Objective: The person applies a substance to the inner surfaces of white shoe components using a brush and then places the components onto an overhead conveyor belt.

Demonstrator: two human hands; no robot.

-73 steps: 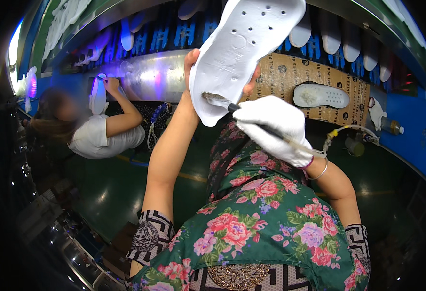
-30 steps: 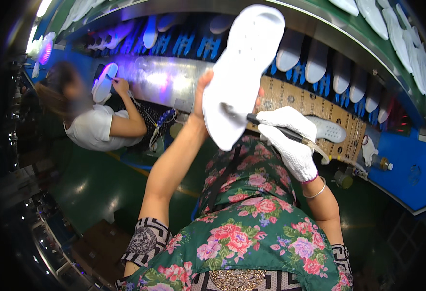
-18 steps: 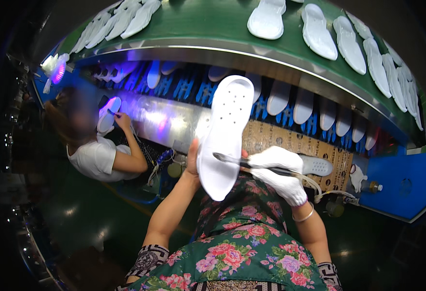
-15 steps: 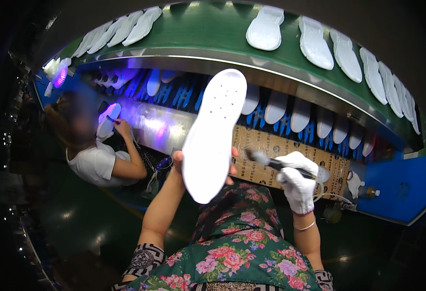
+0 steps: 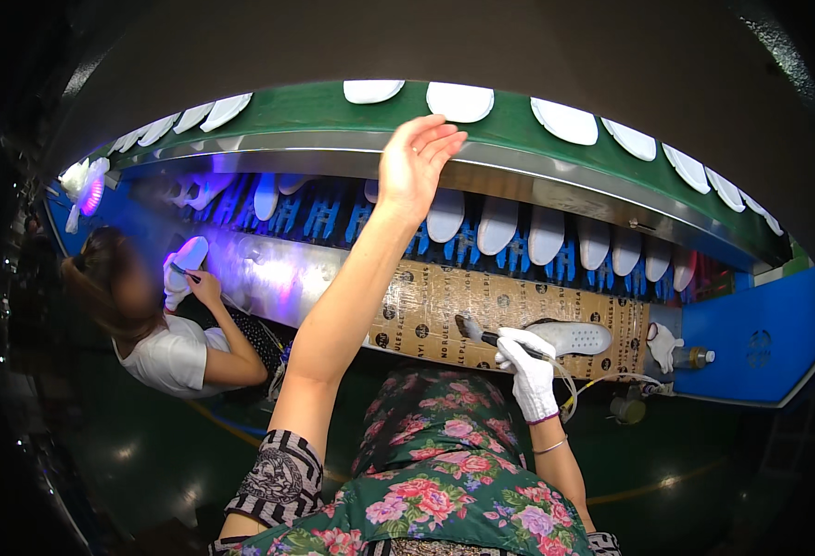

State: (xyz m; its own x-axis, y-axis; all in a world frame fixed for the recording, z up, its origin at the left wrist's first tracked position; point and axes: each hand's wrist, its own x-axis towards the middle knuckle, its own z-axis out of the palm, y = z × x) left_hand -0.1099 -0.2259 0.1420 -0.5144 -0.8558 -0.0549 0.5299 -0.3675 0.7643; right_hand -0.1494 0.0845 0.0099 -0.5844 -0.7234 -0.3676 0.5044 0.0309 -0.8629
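My bare left hand [image 5: 412, 171] is stretched up over the edge of the green conveyor belt [image 5: 315, 111], fingers extended and nothing held. Just beyond its fingertips lies a white shoe sole [image 5: 460, 101]. My right hand [image 5: 526, 366], in a white knitted glove, is closed around the dark handle of a brush [image 5: 471, 327]. The bristles point left over the cardboard-covered bench. Beside the glove, a white perforated sole [image 5: 585, 339] rests on the cardboard [image 5: 426, 306], partly hidden by the hand.
More white soles line the belt. Below it, several soles stand among blue holders [image 5: 463, 246]. A co-worker [image 5: 176, 343] at left brushes a sole under a purple lamp [image 5: 90, 195]. A crumpled glove [image 5: 663, 347] and a bottle [image 5: 695, 357] sit at the right end.
My left hand has let go of the white sole and moved up to the belt. My right hand has shifted slightly left with the brush, and the view has tilted.
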